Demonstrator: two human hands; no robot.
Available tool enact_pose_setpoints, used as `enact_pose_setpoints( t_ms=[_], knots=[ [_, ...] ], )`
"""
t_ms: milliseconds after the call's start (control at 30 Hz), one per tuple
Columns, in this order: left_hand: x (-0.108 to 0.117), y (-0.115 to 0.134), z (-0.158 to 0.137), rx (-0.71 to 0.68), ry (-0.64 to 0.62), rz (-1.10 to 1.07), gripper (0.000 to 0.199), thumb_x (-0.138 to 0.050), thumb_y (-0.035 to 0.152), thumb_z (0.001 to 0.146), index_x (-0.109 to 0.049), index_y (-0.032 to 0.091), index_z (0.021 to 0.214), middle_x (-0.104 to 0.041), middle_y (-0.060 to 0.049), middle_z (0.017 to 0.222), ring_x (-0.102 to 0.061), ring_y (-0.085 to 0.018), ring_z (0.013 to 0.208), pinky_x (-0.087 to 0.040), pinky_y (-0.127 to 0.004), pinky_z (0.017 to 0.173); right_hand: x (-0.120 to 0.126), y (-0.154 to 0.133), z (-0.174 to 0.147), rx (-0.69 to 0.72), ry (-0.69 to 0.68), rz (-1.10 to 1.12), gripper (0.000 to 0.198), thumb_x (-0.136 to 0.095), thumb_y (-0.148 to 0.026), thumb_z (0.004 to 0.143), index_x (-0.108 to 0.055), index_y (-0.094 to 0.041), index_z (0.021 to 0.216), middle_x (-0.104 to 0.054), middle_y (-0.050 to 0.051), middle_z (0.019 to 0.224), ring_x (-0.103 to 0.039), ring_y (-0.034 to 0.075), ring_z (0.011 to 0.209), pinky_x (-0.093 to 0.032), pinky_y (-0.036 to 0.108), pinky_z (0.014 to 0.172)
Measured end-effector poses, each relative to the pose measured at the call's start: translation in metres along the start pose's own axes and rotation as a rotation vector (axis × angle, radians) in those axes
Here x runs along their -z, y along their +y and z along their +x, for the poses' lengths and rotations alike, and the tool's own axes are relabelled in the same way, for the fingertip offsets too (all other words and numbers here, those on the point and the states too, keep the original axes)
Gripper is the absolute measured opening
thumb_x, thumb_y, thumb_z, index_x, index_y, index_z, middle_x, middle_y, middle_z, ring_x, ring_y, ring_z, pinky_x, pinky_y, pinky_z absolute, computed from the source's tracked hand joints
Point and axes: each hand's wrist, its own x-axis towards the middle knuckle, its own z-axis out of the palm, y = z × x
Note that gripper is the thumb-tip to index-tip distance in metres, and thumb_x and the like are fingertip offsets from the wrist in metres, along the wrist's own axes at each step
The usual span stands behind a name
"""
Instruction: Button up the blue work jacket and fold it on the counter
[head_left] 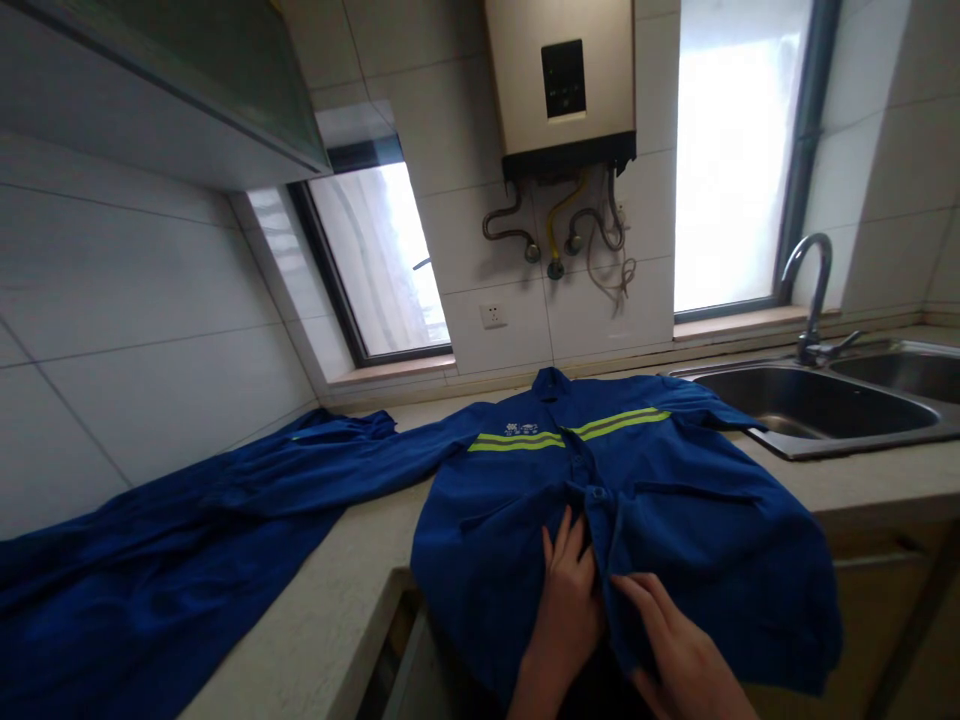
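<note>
A: On the placket, low on the jacket (622,500): both hands sit at the front seam. Left hand (568,590) lies flat, fingers together, pressed on the left panel just beside the button strip. Right hand (671,640) has its fingers curled onto the strip's edge near the hem. Looks like a pinch on the cloth, but fingertips are partly hidden, can't tell for sure.

B: Where's the jacket relative to the hands?

A: It runs straight away from them. Long axis goes hem to collar, collar pointing at the back wall, hem hanging over the counter (337,590) edge toward the person. Face up, yellow stripes (570,430) across the chest, one button (598,493) visible just above the left fingertips.

B: Which hand is nearer that button?

A: Left, just below it. Right is further down the strip.

B: Sleeves?

A: Its left-side sleeve stretches out along the counter toward the far left. Other shoulder reaches the sink (817,405) rim, touching or overlapping it.

B: Anything else?

A: Second blue garment (135,590) piled on the counter's left end. Tap (814,290) behind the sink, heater (566,80) on the wall above the collar.
</note>
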Motion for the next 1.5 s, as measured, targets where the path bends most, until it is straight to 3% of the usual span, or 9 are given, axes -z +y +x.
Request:
enact_pose_setpoints(
  t_ms=[133,233,367,500,600,833,1067,1233,1500],
  knots=[
    [0.018,0.002,-0.002,-0.071,0.041,-0.201,0.05,-0.048,0.002,0.071,-0.053,0.019,0.118,-0.049,-0.007,0.131,-0.038,-0.022,0.126,-0.029,-0.047,0.107,0.041,-0.002,0.011,0.037,-0.004,0.177,0.038,-0.05,-0.015,0.081,-0.055,-0.023,0.117,-0.061,0.007,0.11,-0.061,0.018,0.097,-0.051,0.02,0.08],
    [0.031,0.002,-0.008,-0.136,0.093,-0.337,0.038,-0.05,0.0,0.067,-0.06,0.018,0.099,-0.063,-0.005,0.109,-0.054,-0.018,0.108,-0.042,-0.036,0.099,0.066,0.009,0.011,-0.136,0.198,0.179,0.026,-0.057,-0.03,0.08,-0.064,-0.023,0.104,-0.065,0.006,0.104,-0.063,0.02,0.092,-0.053,0.023,0.078],
    [0.049,0.001,-0.017,-0.205,0.223,-0.346,0.04,-0.048,0.0,0.072,-0.057,0.02,0.105,-0.066,-0.002,0.102,-0.061,-0.013,0.095,-0.05,-0.026,0.086,0.087,0.018,0.019,-0.436,0.418,0.172,0.032,-0.065,-0.043,0.072,-0.068,-0.023,0.097,-0.069,0.004,0.092,-0.065,0.022,0.084,-0.056,0.025,0.071],
    [0.068,0.006,-0.02,-0.387,0.312,-0.116,0.043,-0.044,0.002,0.076,-0.055,0.019,0.114,-0.062,-0.008,0.11,-0.058,-0.017,0.101,-0.049,-0.029,0.085,0.104,0.009,0.04,-0.462,0.307,0.337,0.05,-0.063,-0.044,0.073,-0.056,-0.027,0.12,-0.066,0.002,0.103,-0.062,0.022,0.096,-0.054,0.026,0.077],
    [0.079,0.019,-0.018,-0.453,0.3,-0.035,0.042,-0.043,0.004,0.075,-0.057,0.016,0.113,-0.061,-0.011,0.104,-0.057,-0.02,0.099,-0.051,-0.033,0.08,0.112,0.0,0.054,-0.43,0.185,0.459,0.045,-0.061,-0.043,0.076,-0.057,-0.027,0.118,-0.065,0.002,0.105,-0.061,0.02,0.097,-0.053,0.025,0.078],
    [0.088,0.044,-0.01,-0.418,0.023,-0.061,0.034,-0.044,0.011,0.076,-0.06,0.015,0.106,-0.061,-0.009,0.093,-0.06,-0.018,0.081,-0.054,-0.027,0.063,0.119,-0.01,0.064,-0.361,0.039,0.508,0.038,-0.061,-0.038,0.077,-0.06,-0.025,0.113,-0.063,0.004,0.106,-0.059,0.02,0.095,-0.052,0.025,0.076],
    [0.092,0.037,-0.013,-0.54,0.389,0.188,0.025,-0.045,0.008,0.085,-0.059,0.01,0.105,-0.066,-0.01,0.096,-0.059,-0.019,0.1,-0.052,-0.03,0.084,0.129,-0.023,0.075,-0.045,-0.361,0.475,0.024,-0.051,-0.026,0.084,-0.068,-0.025,0.101,-0.06,0.003,0.085,-0.058,0.012,0.074,-0.049,0.021,0.064],
    [0.087,0.025,-0.009,-0.572,0.367,0.163,0.027,-0.043,0.008,0.086,-0.058,0.009,0.109,-0.064,-0.012,0.103,-0.057,-0.019,0.104,-0.05,-0.032,0.089,0.132,-0.024,0.082,0.011,-0.329,0.37,0.019,-0.054,-0.024,0.083,-0.066,-0.026,0.096,-0.06,0.001,0.086,-0.057,0.012,0.072,-0.046,0.019,0.058],
    [0.071,0.014,0.001,-0.539,0.491,0.025,0.025,-0.046,0.002,0.082,-0.058,0.011,0.103,-0.062,-0.007,0.086,-0.06,-0.016,0.092,-0.053,-0.033,0.086,0.128,-0.013,0.097,0.087,-0.3,0.21,0.017,-0.044,-0.022,0.088,-0.061,-0.023,0.092,-0.055,0.002,0.087,-0.053,0.012,0.073,-0.044,0.022,0.067]
  ],
)
